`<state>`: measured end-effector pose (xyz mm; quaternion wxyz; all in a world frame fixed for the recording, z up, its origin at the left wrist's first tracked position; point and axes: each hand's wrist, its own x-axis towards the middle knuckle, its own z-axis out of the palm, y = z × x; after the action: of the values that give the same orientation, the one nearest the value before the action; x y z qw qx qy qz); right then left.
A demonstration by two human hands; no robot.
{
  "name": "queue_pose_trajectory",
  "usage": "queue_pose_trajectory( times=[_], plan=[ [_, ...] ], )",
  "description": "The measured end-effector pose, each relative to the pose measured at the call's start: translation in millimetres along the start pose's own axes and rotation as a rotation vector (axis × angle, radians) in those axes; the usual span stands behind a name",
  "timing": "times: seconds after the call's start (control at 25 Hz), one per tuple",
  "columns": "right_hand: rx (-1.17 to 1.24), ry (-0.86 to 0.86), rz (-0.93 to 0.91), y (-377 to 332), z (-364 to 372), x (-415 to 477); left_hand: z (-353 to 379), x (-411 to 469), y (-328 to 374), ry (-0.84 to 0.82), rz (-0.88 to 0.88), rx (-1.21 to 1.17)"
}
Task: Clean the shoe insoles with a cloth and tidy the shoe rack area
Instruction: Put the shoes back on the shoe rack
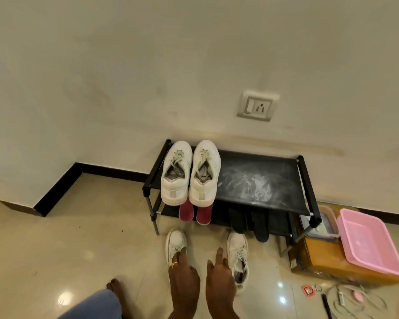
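A low black shoe rack point(305, 178) stands against the wall, its top shelf dusty on the right. Two white sneakers point(190, 172) sit side by side on the top shelf's left. On the lower shelf lie two maroon insoles point(195, 214) and two black insoles point(249, 223). Two more white sneakers lie on the floor in front: one point(175, 244) on the left, one point(238, 254) on the right. My left hand point(183, 282) reaches into the left floor sneaker, fingers at its opening. My right hand point(219, 277) stretches beside the right floor sneaker, fingers straight.
A pink plastic tub point(369, 244) sits on an orange box point(327, 263) right of the rack. Cords and small items point(346, 298) litter the floor at the lower right. A wall socket point(257, 105) is above the rack. My knee point(95, 305) and bare foot are lower left.
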<state>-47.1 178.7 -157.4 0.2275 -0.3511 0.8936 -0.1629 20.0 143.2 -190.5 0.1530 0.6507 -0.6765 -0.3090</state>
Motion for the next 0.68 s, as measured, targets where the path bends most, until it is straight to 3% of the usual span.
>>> queue_pose_trajectory(
  times=[0.28,0.52,0.68],
  plan=[
    [0.009,-0.167,0.281,83,76,29,85,17,-66,-0.112,-0.145,0.245],
    [0.123,-0.236,0.502,142,117,73,125,50,-117,-0.241,-0.414,0.212],
    [0.12,-0.285,0.49,164,135,106,145,60,-139,-0.288,-0.401,0.109]
  ],
)
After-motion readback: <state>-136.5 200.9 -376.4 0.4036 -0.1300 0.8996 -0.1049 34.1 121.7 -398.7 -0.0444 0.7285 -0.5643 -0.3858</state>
